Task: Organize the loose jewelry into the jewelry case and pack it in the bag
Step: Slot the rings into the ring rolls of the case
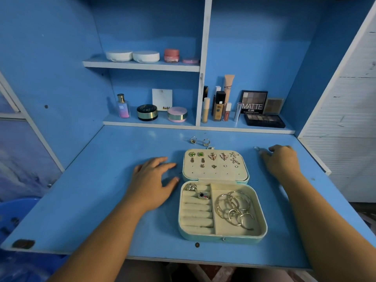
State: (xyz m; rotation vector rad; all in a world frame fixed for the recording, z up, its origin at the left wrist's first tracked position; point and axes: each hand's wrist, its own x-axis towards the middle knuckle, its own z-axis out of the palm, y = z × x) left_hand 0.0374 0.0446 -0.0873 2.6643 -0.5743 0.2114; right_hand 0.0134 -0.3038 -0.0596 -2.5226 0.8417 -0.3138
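A light-blue jewelry case (222, 238) lies open in the middle of the blue desk. Its lid panel (215, 174) carries several earrings. The ring rolls hold a bow ring (191, 187) and a square ring (203, 195); the right compartment holds several hoop bangles (234, 208). Two loose rings (193, 140) (206, 142) lie behind the case, and a third small piece (210, 147) sits at the lid's back edge. My left hand (151, 183) rests flat, fingers apart, left of the case. My right hand (281, 160) is right of the lid, fingertips touching a small silver ring (256, 148).
Low shelves at the back hold cosmetics: a perfume bottle (123, 106), compacts (147, 112), foundation tubes (219, 106) and eyeshadow palettes (264, 120). An upper shelf carries white cases (132, 56) and a pink jar (171, 55). A blue basin (18, 210) sits lower left. No bag is visible.
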